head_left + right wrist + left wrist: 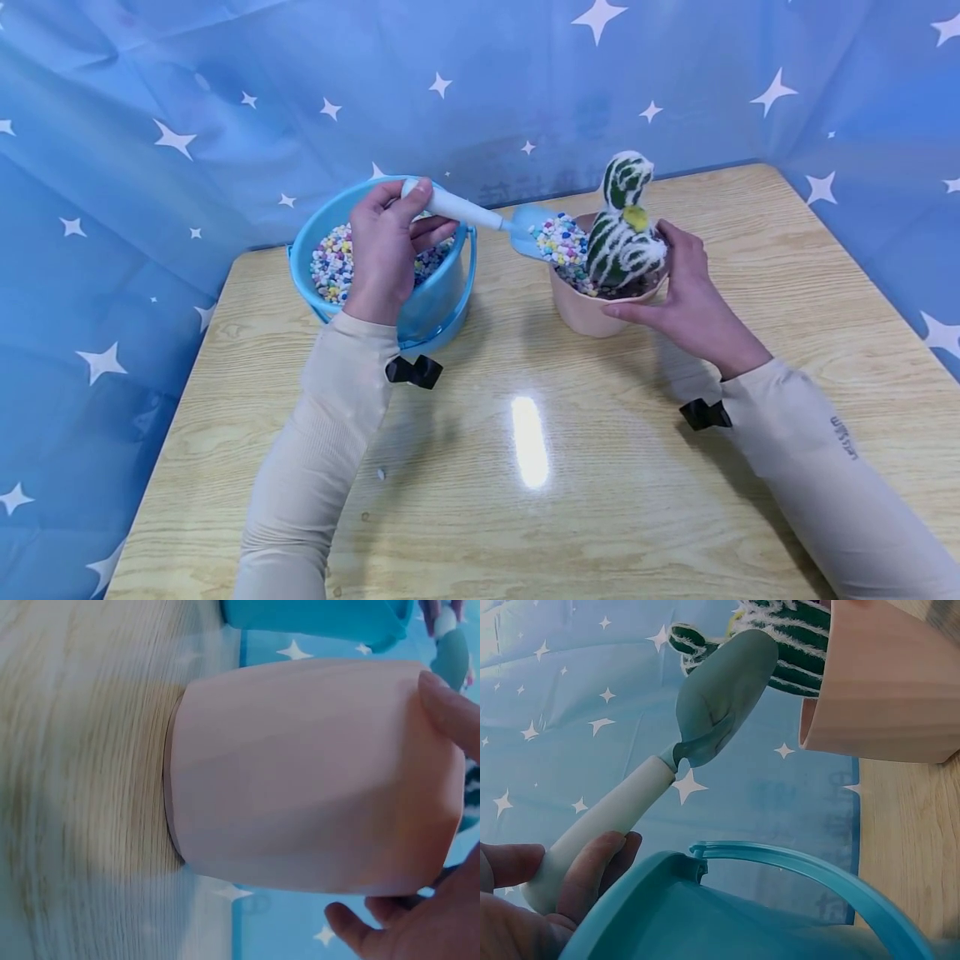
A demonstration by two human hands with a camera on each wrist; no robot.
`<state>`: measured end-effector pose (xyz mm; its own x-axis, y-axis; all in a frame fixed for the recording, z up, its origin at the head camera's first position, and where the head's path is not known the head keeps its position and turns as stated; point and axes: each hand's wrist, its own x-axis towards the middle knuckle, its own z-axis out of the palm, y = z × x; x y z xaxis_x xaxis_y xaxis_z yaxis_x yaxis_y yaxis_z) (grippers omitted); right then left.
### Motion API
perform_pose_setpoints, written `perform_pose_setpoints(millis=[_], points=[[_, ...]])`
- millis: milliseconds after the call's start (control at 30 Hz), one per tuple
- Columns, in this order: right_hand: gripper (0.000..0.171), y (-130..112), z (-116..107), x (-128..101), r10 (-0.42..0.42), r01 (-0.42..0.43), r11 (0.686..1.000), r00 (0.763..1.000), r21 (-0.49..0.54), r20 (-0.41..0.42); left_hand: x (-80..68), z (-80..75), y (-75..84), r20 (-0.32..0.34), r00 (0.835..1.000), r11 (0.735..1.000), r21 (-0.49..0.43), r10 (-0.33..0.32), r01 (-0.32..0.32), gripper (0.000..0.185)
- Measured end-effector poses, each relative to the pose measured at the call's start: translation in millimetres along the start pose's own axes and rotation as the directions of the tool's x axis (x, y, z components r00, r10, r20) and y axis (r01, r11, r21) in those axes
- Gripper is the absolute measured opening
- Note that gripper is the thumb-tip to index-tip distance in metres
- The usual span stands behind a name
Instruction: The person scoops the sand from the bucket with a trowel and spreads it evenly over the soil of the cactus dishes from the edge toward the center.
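Concealed and truncated items

The lower bucket [727,915] is cut off by the left wrist frame edge; the pot's [300,772] contents are unseen from the right wrist view, where the table [82,780] is blurred and the scoop [452,656] is clipped.

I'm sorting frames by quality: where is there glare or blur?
Head view: sharp, with a bright glare streak on the glossy wooden table. Right wrist view: the table's grain is smeared, the pink plastic pot soft. Left wrist view: dim, backlit blue scoop.
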<state>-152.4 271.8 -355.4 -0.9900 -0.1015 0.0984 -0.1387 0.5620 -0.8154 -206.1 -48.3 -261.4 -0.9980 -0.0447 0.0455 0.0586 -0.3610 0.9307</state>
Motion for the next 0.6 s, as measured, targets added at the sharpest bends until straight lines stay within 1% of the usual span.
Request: perform_pose_setpoints(millis=[133,300,433,600], points=[[0.123,-1.3,1.9,0.5,-0.016,0.016,0.999,1.0,-0.032,-0.011,-0.9,0.9,0.3,0.008,1.0,1.0,0.027,0.001,-0.001,0.019],[0.121,-2.5,-2.4,-1.4,-0.012,0.012,1.0,1.0,-0.004,0.013,-2.2,1.4,-0.6,0.023,1.0,0.999,0.054,0.004,-0.005,0.019],[0.118,-1.5,-3.0,-0.5,-0.033,0.033,0.999,0.999,0.013,0.014,-2.6,1.3,-1.4,0.028,1.0,0.998,0.069,0.009,-0.011,0.019],[0.119,-1.3,-0.5,-0.6,-0.047,0.046,0.998,0.999,-0.039,-0.012,-3.2,1.5,-1.3,0.025,1.0,0.997,0.073,0.007,-0.009,0.018]])
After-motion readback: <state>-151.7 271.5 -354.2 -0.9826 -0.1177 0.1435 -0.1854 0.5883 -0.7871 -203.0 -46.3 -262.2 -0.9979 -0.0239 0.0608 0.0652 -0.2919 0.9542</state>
